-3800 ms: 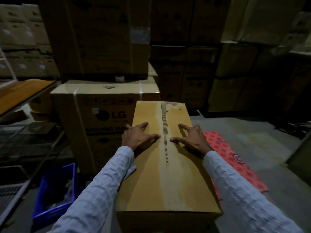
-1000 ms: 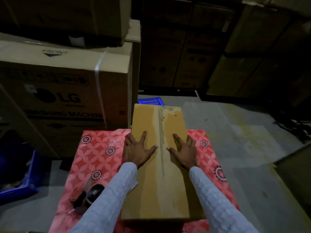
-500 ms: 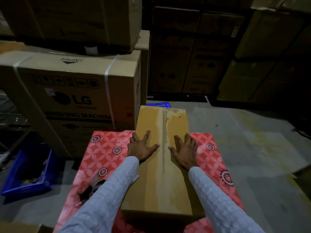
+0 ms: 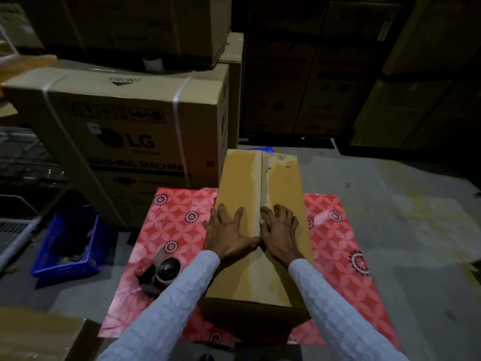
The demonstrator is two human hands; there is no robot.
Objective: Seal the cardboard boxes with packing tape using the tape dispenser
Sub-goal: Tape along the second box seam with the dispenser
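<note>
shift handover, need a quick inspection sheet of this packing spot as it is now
surface: red flower-patterned mat on grey concrete floor
job's things: long brown cardboard box on the mat, flaps closed, centre seam untaped; dark tape dispenser on the mat left of it
clutter: blue plastic crate on the floor, left
hands: left hand and right hand flat on the flaps, fingers spread
cables: nothing seen
surroundings: large strapped washing-machine carton, stacked cartons behind

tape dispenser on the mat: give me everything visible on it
The tape dispenser lies on the red patterned mat, left of the cardboard box, by the left sleeve. It looks dark, with a reddish part at its left end and a round roll in the middle. Neither hand touches it. Finer detail is lost in the dim light.
</note>
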